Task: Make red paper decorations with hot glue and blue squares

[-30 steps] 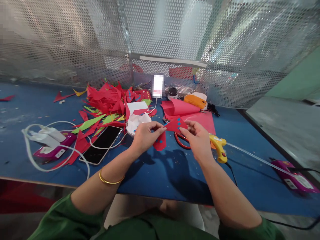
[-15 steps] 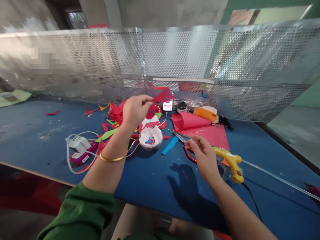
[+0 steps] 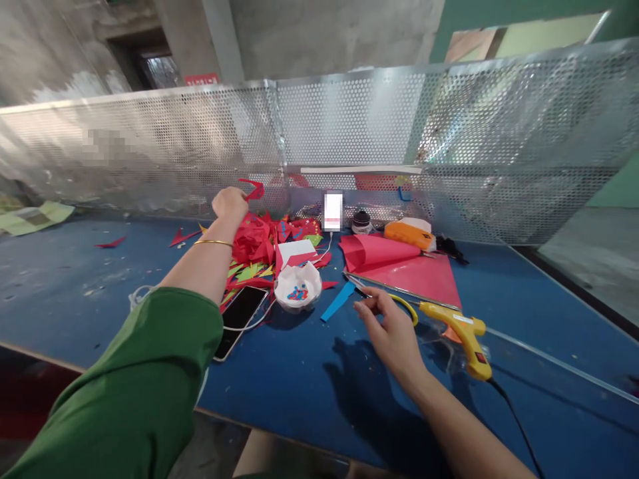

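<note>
Red paper piece is pinched in the left hand, raised near the red scraps toward the blue table's far edge; the right hand curls by scissors, whether gripping them I cannot tell.

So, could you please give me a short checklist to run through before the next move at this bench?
1. Red piece secured: ok, pinched in the left hand.
2. Right hand free: cannot tell; its fingers are curled and partly hide what lies behind them.
3. Lined bowl upright: ok, with small blue and red bits inside.
4. Glue gun nozzle well away from the red sheet: not ok, it lies close by the edge.
5. Glue gun cool: cannot tell.
6. Phone free of cable: not ok, a white cable crosses it.
</note>
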`<state>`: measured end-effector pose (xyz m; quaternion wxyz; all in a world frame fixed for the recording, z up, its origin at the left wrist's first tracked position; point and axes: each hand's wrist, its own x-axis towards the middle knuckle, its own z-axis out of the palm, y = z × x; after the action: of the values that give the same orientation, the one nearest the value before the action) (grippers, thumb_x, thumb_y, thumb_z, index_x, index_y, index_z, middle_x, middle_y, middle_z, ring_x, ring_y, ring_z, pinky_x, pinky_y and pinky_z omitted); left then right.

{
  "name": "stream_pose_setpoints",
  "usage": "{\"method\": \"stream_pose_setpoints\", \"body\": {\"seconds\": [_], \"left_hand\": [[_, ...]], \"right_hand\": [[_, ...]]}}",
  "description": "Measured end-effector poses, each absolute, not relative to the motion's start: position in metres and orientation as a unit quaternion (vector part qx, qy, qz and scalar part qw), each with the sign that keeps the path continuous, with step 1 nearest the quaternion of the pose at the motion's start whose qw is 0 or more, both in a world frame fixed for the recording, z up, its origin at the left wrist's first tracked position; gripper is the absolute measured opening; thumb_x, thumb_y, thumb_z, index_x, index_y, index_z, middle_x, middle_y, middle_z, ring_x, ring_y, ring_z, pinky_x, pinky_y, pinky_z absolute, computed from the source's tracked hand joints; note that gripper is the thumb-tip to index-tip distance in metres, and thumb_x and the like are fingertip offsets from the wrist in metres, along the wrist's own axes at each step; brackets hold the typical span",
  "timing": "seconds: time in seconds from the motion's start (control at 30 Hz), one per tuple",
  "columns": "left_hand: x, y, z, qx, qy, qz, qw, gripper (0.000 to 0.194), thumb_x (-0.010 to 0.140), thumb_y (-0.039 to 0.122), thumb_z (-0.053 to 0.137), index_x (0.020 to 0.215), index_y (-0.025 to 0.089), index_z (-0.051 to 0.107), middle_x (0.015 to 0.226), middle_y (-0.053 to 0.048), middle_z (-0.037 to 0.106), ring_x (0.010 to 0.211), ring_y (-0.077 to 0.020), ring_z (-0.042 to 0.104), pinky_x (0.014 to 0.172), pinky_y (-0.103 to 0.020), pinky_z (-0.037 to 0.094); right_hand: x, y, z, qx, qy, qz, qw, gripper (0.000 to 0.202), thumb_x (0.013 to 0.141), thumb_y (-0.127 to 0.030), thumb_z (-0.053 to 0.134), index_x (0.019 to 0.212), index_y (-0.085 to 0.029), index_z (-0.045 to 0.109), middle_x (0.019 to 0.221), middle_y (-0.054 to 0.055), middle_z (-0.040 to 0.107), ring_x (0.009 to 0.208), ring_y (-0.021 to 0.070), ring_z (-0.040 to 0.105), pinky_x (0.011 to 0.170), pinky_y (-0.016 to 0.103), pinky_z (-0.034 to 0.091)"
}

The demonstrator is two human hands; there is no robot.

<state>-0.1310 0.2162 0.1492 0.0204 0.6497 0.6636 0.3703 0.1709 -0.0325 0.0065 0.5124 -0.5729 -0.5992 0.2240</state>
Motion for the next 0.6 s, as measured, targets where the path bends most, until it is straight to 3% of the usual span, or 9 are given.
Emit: {"method": "stream_pose_setpoints", "body": {"seconds": [0.1, 0.23, 0.33, 0.4, 0.53, 0.6], "left_hand": [[-0.130, 0.225, 0.139, 0.634, 0.712, 0.301, -0.027, 0.034, 0.093, 0.034, 0.063, 0.121, 0.015, 0.062, 0.124, -0.012, 0.062, 0.110, -0.0273, 0.062, 0.092, -0.048, 0.053], [-0.115, 0.229, 0.133, 0.652, 0.713, 0.250, -0.059, 0.017, 0.084, 0.021, 0.072, 0.099, 0.011, 0.071, 0.110, -0.017, 0.069, 0.116, -0.0392, 0.059, 0.098, -0.055, 0.045], [-0.082, 0.224, 0.133, 0.699, 0.669, 0.242, -0.075, 0.033, 0.094, 0.037, 0.061, 0.120, 0.017, 0.062, 0.127, -0.010, 0.062, 0.113, -0.0251, 0.061, 0.097, -0.049, 0.050], [-0.047, 0.216, 0.129, 0.741, 0.631, 0.221, -0.057, 0.029, 0.094, 0.036, 0.058, 0.110, 0.015, 0.071, 0.114, -0.007, 0.069, 0.113, -0.0305, 0.061, 0.095, -0.043, 0.048], [0.033, 0.192, 0.100, 0.841, 0.530, 0.105, 0.039, 0.018, 0.077, 0.037, 0.076, 0.086, 0.021, 0.077, 0.086, -0.004, 0.075, 0.094, -0.0251, 0.069, 0.079, -0.029, 0.050], [0.065, 0.180, 0.079, 0.866, 0.493, 0.045, 0.068, 0.025, 0.074, 0.036, 0.081, 0.092, 0.019, 0.076, 0.096, -0.007, 0.074, 0.101, -0.0265, 0.067, 0.085, -0.031, 0.050]], "right_hand": [[0.172, -0.032, 0.005, -0.581, -0.611, 0.211, 0.495, 0.036, 0.089, -0.049, 0.055, 0.112, -0.021, 0.060, 0.084, 0.004, 0.072, 0.080, 0.0239, 0.067, 0.069, 0.035, 0.048], [0.171, -0.032, 0.003, -0.587, -0.627, 0.189, 0.477, 0.034, 0.090, -0.045, 0.054, 0.115, -0.021, 0.059, 0.085, 0.004, 0.073, 0.081, 0.0245, 0.067, 0.076, 0.038, 0.048], [0.169, -0.033, 0.002, -0.586, -0.638, 0.175, 0.467, 0.031, 0.092, -0.043, 0.054, 0.114, -0.021, 0.059, 0.085, 0.004, 0.074, 0.082, 0.0248, 0.067, 0.077, 0.038, 0.047], [0.167, -0.034, 0.002, -0.579, -0.656, 0.160, 0.457, 0.028, 0.092, -0.040, 0.055, 0.113, -0.022, 0.059, 0.085, 0.004, 0.074, 0.081, 0.0244, 0.067, 0.079, 0.038, 0.047], [0.167, -0.034, 0.004, -0.567, -0.685, 0.122, 0.440, 0.023, 0.093, -0.032, 0.056, 0.112, -0.023, 0.060, 0.085, 0.003, 0.076, 0.080, 0.0237, 0.067, 0.085, 0.038, 0.045], [0.168, -0.034, 0.004, -0.568, -0.688, 0.110, 0.438, 0.021, 0.093, -0.030, 0.056, 0.112, -0.022, 0.060, 0.084, 0.003, 0.075, 0.080, 0.0234, 0.067, 0.086, 0.037, 0.045]]}}
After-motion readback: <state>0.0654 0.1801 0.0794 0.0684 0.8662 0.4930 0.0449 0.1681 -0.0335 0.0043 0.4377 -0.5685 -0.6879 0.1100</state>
